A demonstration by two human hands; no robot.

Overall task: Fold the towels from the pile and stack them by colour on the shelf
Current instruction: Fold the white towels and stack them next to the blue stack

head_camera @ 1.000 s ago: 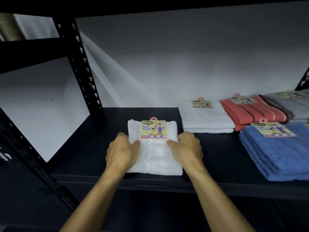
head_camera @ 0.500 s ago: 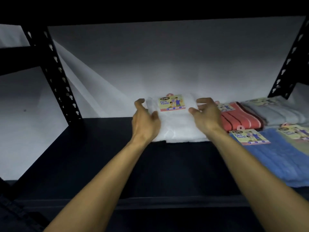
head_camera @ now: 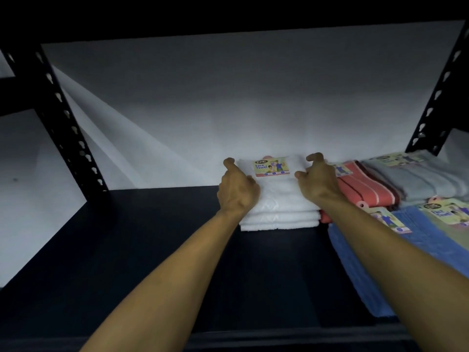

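A folded white face towel point(head_camera: 279, 191) with a colourful card label point(head_camera: 272, 167) lies on top of the white stack point(head_camera: 279, 221) at the back of the dark shelf point(head_camera: 152, 250). My left hand point(head_camera: 237, 191) rests against the towel's left edge, one finger pointing up past the corner. At the towel's right edge my right hand point(head_camera: 318, 182) has thumb and fingers spread and loosely curled, and it holds nothing. Both forearms reach in from the bottom of the view.
Right of the white stack lie a coral striped towel point(head_camera: 365, 189), a grey towel point(head_camera: 426, 179) and a blue stack point(head_camera: 368, 262) nearer the front. Black perforated uprights stand at the left point(head_camera: 58, 118) and right point(head_camera: 439, 97). A white wall backs the shelf.
Both hands carried the labelled white towel from the shelf's front to the back and set it on the white stack. Their hold on its sides has loosened.
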